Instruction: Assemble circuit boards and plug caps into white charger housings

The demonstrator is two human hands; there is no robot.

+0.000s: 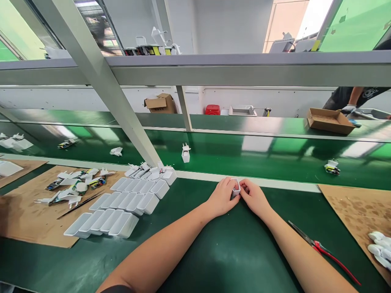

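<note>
A small white plastic housing is held near the far edge of the green bench, its open end facing up. My left hand wraps round its left side, with the fingers hiding much of it. At its right side, the curled fingers of my right hand press together against the edge. What lies inside the housing is too small to make out. To the left, white open plastic housings stand in slanting rows. Red-handled long-nose pliers lie beyond my right forearm.
Electronic parts with white plugs and dark tweezers lie on brown cardboard at left. Past the bench, a green conveyor belt carries a white plug unit. A slanting metal post crosses the view. A person stands far right.
</note>
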